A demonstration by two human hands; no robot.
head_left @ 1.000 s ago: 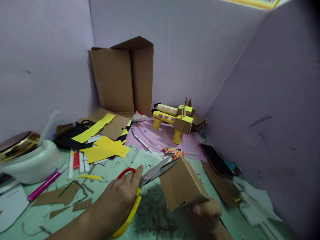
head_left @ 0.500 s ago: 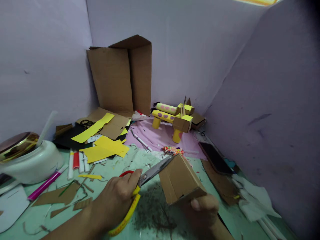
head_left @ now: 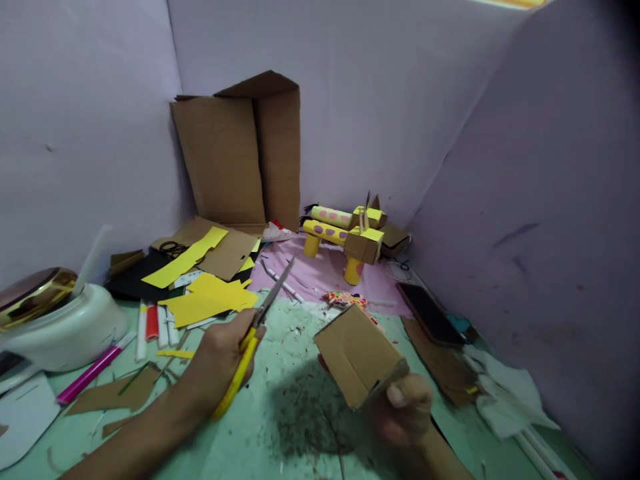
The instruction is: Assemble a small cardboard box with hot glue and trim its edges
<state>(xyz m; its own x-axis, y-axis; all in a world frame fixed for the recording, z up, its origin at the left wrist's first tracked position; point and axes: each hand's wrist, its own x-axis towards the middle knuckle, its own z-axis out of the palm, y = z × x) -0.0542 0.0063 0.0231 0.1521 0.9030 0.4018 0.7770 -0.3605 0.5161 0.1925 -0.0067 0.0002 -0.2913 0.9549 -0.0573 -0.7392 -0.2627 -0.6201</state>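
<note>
In my left hand (head_left: 225, 353) is a pair of scissors (head_left: 273, 293) with yellow handles, its blades pointing up and to the right, apart from the box. The fingers are closed around the handles. My right hand (head_left: 407, 403) grips a small brown cardboard box (head_left: 357, 357) by its near end, thumb on the lower right corner. The box is tilted above the green tabletop (head_left: 280, 427), over a patch of dark specks. Most of the right fingers are hidden behind the box.
Two yellow spotted animal figures (head_left: 325, 231) stand on pink cloth at the back. Yellow paper (head_left: 205, 303), markers (head_left: 152, 323) and cardboard scraps (head_left: 120, 390) lie left, near a white pot (head_left: 90, 333). A phone (head_left: 430, 315) lies right. A large cardboard piece (head_left: 225, 160) leans on the wall.
The scissors have moved away from the box, up and to the left, and now point more upward. The box has shifted slightly left and stays in my right hand.
</note>
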